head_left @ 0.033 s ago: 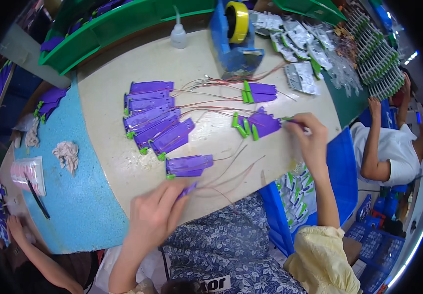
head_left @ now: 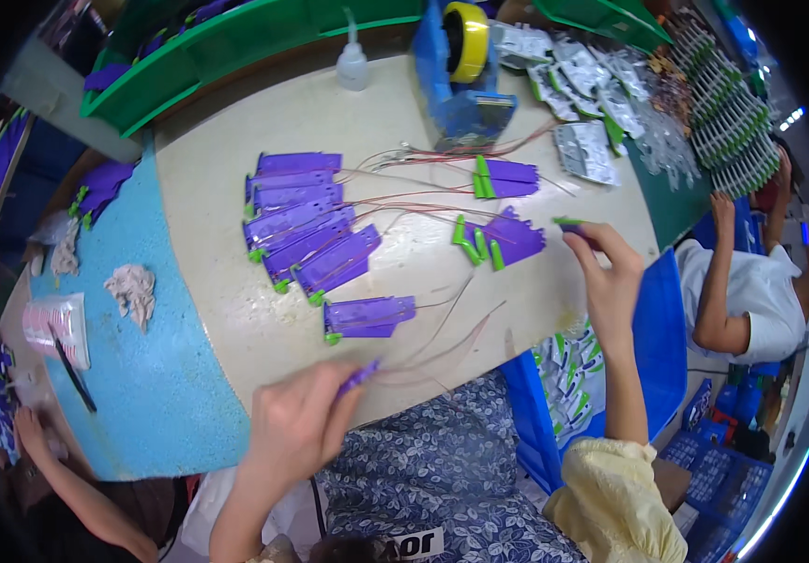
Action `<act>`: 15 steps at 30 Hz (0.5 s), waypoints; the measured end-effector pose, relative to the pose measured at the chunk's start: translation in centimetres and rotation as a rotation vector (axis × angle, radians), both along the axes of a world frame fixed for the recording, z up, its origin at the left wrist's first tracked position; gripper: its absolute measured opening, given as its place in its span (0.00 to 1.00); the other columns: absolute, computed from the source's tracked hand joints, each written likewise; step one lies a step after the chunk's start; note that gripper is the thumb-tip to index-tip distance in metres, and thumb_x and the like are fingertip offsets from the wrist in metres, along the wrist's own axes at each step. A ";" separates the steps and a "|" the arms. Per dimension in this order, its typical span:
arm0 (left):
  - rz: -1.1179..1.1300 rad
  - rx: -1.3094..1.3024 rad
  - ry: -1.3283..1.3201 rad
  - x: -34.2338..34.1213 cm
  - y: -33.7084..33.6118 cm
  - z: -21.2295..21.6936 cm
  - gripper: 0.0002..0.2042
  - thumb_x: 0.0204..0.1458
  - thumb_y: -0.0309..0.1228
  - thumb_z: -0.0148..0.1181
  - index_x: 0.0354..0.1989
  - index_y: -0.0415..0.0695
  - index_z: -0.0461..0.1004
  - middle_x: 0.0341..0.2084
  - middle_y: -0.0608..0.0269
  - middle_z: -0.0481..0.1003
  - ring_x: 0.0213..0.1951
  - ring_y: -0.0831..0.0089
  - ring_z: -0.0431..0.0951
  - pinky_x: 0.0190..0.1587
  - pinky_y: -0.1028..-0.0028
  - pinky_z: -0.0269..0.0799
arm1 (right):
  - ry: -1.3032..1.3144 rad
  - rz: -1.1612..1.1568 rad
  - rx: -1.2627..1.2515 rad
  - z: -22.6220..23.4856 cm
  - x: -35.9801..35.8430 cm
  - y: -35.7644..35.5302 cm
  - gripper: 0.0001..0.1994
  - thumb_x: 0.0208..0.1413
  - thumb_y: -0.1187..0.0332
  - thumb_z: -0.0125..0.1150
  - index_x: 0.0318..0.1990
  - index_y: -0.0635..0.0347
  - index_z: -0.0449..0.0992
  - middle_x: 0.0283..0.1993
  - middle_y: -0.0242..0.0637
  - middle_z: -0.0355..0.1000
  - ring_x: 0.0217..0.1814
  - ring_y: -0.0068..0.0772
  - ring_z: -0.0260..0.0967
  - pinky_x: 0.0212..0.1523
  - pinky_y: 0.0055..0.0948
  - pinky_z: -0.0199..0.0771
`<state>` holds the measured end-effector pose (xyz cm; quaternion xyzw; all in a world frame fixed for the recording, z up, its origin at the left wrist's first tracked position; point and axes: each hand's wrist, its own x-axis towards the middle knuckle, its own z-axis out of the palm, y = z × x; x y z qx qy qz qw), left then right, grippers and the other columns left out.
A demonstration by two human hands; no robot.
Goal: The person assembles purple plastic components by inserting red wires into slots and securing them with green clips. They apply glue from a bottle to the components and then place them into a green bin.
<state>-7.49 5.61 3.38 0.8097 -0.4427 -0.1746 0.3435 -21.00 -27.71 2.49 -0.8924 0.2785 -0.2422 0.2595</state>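
Note:
My left hand is closed on a small purple plastic piece at the table's front edge, with thin wires trailing to the right beside it. My right hand pinches a small purple and green plastic piece, mostly covered by the fingers. Just left of it lie flat purple plastic parts with loose green pieces on them. Another small purple and green stack lies behind. Several purple parts with wires fan out at mid-left. A separate purple pair rests just beyond my left hand.
A blue tape dispenser and a white squeeze bottle stand at the back. Silvery-white parts pile at back right. A blue bin of green-and-white pieces sits front right. A blue mat lies left. Other people work on both sides.
My right hand has drawn slightly right, and its piece now stands clear of the flat purple parts. The view has shifted a little; my left hand keeps its hold.

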 end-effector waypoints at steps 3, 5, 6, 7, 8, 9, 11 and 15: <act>-0.072 0.053 0.046 -1.8 1.3 0.3 0.10 0.55 0.31 0.65 0.42 0.43 0.75 0.42 0.57 0.79 0.26 0.61 0.81 0.26 0.64 0.75 | 0.042 0.284 0.508 3.8 3.0 7.9 0.10 0.55 0.76 0.67 0.45 0.67 0.82 0.38 0.43 0.82 0.37 0.29 0.79 0.41 0.27 0.77; -0.159 0.077 0.006 -1.4 1.6 0.3 0.10 0.54 0.30 0.65 0.43 0.42 0.75 0.40 0.58 0.80 0.27 0.62 0.81 0.27 0.65 0.75 | 0.059 0.514 0.564 1.6 4.4 11.1 0.10 0.56 0.75 0.66 0.45 0.67 0.82 0.38 0.46 0.81 0.37 0.34 0.79 0.39 0.31 0.77; -0.158 0.116 -0.025 -1.3 2.1 0.5 0.11 0.53 0.29 0.66 0.43 0.42 0.76 0.39 0.58 0.80 0.28 0.61 0.81 0.28 0.66 0.75 | 0.129 0.576 0.606 0.8 5.5 11.7 0.10 0.57 0.75 0.65 0.46 0.67 0.81 0.36 0.46 0.80 0.35 0.34 0.78 0.37 0.30 0.75; -0.161 0.149 -0.053 -1.3 2.5 0.5 0.11 0.52 0.27 0.66 0.44 0.41 0.76 0.38 0.58 0.80 0.29 0.61 0.82 0.29 0.67 0.76 | 0.123 0.585 0.624 0.1 6.0 11.8 0.10 0.57 0.75 0.64 0.46 0.67 0.82 0.36 0.45 0.80 0.34 0.33 0.77 0.36 0.29 0.75; -0.123 0.115 -0.056 -1.2 2.9 0.5 0.12 0.53 0.28 0.66 0.44 0.42 0.76 0.37 0.58 0.80 0.29 0.62 0.82 0.29 0.67 0.76 | 0.117 0.592 0.642 -0.6 6.5 12.0 0.10 0.57 0.75 0.64 0.46 0.67 0.82 0.36 0.45 0.80 0.34 0.33 0.76 0.35 0.29 0.74; -0.088 0.081 -0.059 -1.2 3.2 0.4 0.12 0.54 0.29 0.66 0.45 0.42 0.75 0.37 0.58 0.80 0.29 0.62 0.82 0.28 0.67 0.76 | 0.112 0.595 0.660 -0.9 6.8 12.2 0.10 0.57 0.75 0.63 0.46 0.67 0.82 0.35 0.44 0.79 0.33 0.32 0.76 0.35 0.28 0.73; -0.019 0.002 -0.065 -1.1 3.5 0.0 0.12 0.55 0.30 0.65 0.46 0.43 0.74 0.36 0.57 0.79 0.30 0.63 0.82 0.27 0.67 0.75 | 0.126 0.592 0.690 -0.4 6.9 12.4 0.10 0.59 0.76 0.62 0.46 0.67 0.82 0.35 0.41 0.79 0.31 0.27 0.74 0.34 0.25 0.72; 0.225 -0.083 0.377 -1.3 2.9 -0.1 0.12 0.60 0.28 0.61 0.51 0.40 0.73 0.29 0.56 0.79 0.28 0.68 0.83 0.28 0.71 0.74 | 0.217 0.434 1.003 3.0 6.8 13.8 0.07 0.61 0.76 0.61 0.43 0.70 0.80 0.36 0.39 0.80 0.32 0.21 0.73 0.34 0.22 0.72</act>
